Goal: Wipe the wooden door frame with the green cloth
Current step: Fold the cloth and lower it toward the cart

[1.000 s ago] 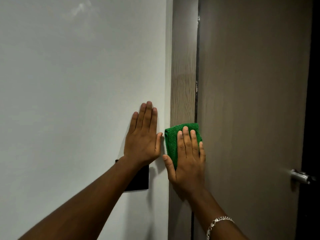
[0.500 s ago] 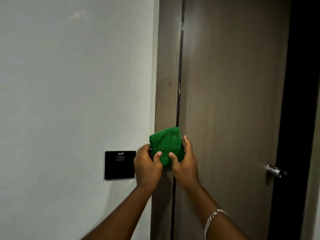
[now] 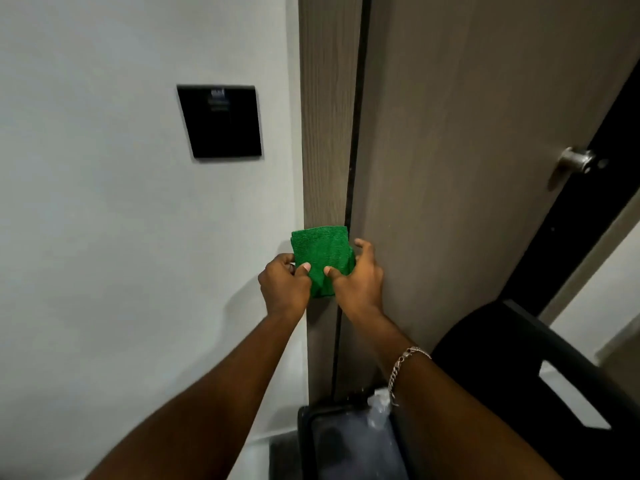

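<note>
Both hands pinching green cloth (image 3: 320, 258) at frame centre: left hand (image 3: 284, 285), right hand (image 3: 360, 277); keeping cloth folded flat, pressing evenly against wooden door frame (image 3: 325, 116)

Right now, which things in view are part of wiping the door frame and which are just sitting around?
Part of the job:
green cloth
wooden door frame
left hand
right hand

Just there:
black wall panel
door knob
black chair
bin with plastic liner
bracelet
</note>
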The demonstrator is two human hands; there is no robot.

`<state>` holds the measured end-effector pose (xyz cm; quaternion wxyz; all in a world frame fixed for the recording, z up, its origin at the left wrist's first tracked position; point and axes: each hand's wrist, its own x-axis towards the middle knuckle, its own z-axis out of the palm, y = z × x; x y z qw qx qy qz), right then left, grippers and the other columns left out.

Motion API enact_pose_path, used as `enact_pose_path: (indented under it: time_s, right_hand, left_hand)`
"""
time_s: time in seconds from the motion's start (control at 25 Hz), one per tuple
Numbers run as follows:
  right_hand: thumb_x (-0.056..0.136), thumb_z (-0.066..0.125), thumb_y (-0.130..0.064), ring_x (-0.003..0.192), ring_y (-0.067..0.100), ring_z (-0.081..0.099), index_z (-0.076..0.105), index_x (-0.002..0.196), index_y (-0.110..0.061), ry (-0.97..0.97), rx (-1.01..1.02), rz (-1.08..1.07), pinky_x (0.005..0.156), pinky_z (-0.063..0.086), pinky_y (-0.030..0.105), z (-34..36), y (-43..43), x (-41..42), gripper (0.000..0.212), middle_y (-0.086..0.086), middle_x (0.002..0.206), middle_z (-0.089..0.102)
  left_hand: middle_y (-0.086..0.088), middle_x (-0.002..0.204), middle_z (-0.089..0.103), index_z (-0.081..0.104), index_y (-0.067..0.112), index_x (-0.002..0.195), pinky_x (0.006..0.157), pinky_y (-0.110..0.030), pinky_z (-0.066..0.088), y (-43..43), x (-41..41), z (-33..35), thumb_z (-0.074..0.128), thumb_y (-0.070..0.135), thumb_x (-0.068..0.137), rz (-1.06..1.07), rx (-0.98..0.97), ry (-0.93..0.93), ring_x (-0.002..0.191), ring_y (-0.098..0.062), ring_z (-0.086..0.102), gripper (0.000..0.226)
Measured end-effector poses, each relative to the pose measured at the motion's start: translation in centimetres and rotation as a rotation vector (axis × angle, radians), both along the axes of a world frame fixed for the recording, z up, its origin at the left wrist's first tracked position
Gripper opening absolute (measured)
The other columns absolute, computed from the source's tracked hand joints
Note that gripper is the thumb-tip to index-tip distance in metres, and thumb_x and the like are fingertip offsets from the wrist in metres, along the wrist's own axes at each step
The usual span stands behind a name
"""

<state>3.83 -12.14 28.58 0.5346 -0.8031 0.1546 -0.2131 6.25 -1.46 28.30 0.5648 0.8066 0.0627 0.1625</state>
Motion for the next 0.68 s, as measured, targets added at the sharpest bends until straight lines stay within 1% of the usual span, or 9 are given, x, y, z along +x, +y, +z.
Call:
enact_pose_path:
  time_s: [0.08, 0.16, 0.28, 0.4, 0.52, 0.68]
  right_hand:
    - [0.078, 0.076, -0.011, 0.103, 0.022, 0.062, 0.04, 0.133, -0.019, 0.096, -0.014, 0.009, 0.084, 0.058, 0.034, -4.5, 0.0, -0.9, 0.067, 0.01, 0.121, 0.061]
    - [0.077, 0.077, -0.011, 0.099, 0.021, 0.063, 0.043, 0.13, -0.018, 0.193, -0.017, 0.013, 0.08, 0.056, 0.029, -8.9, -0.2, -1.8, 0.063, 0.01, 0.119, 0.063]
    - [0.075, 0.079, -0.013, 0.102, 0.028, 0.066, 0.048, 0.125, -0.016, 0.399, -0.015, 0.014, 0.084, 0.056, 0.034, -17.1, -0.4, -4.0, 0.058, 0.012, 0.115, 0.067]
    - [0.075, 0.078, -0.011, 0.1, 0.031, 0.065, 0.047, 0.123, -0.013, 0.534, -0.038, 0.014, 0.083, 0.053, 0.034, -25.9, -0.5, -6.5, 0.057, 0.014, 0.111, 0.068]
    - [0.074, 0.077, -0.008, 0.102, 0.034, 0.064, 0.047, 0.121, -0.011, 0.635, -0.034, 0.025, 0.085, 0.051, 0.034, -32.3, -0.9, -8.6, 0.055, 0.016, 0.112, 0.066]
    - [0.075, 0.076, -0.009, 0.109, 0.035, 0.062, 0.046, 0.126, -0.009, 0.71, -0.055, 0.069, 0.094, 0.052, 0.039, -39.1, -1.5, -9.5, 0.059, 0.019, 0.118, 0.065]
  left_hand:
    - [-0.015, 0.093, 0.074, 0.07, 0.003, 0.105, 0.076, -0.028, 0.055, 0.2, -0.7, -4.7, 0.072, 0.012, 0.085, 0.002, 0.02, 0.119, 0.081, -0.025, 0.068, 0.023]
    - [-0.015, 0.093, 0.074, 0.071, 0.004, 0.102, 0.073, -0.024, 0.05, 0.2, -1.6, -9.4, 0.073, 0.013, 0.084, -0.002, 0.047, 0.233, 0.078, -0.022, 0.065, 0.021]
    - [-0.014, 0.09, 0.074, 0.072, 0.005, 0.095, 0.077, -0.028, 0.055, 0.1, -3.9, -17.9, 0.075, 0.013, 0.082, -0.018, 0.1, 0.428, 0.079, -0.025, 0.067, 0.015]
    - [-0.011, 0.089, 0.075, 0.072, 0.009, 0.092, 0.077, -0.032, 0.058, 0.0, -6.8, -26.7, 0.074, 0.016, 0.083, -0.053, 0.143, 0.572, 0.083, -0.029, 0.07, 0.012]
    - [-0.012, 0.094, 0.076, 0.073, 0.008, 0.098, 0.082, -0.036, 0.059, -0.4, -9.3, -32.5, 0.074, 0.015, 0.082, -0.073, 0.165, 0.662, 0.089, -0.03, 0.07, 0.018]
    - [-0.016, 0.107, 0.074, 0.067, 0.005, 0.12, 0.094, -0.034, 0.052, -0.9, -10.6, -38.0, 0.071, 0.004, 0.081, -0.032, 0.156, 0.717, 0.103, -0.031, 0.067, 0.039]
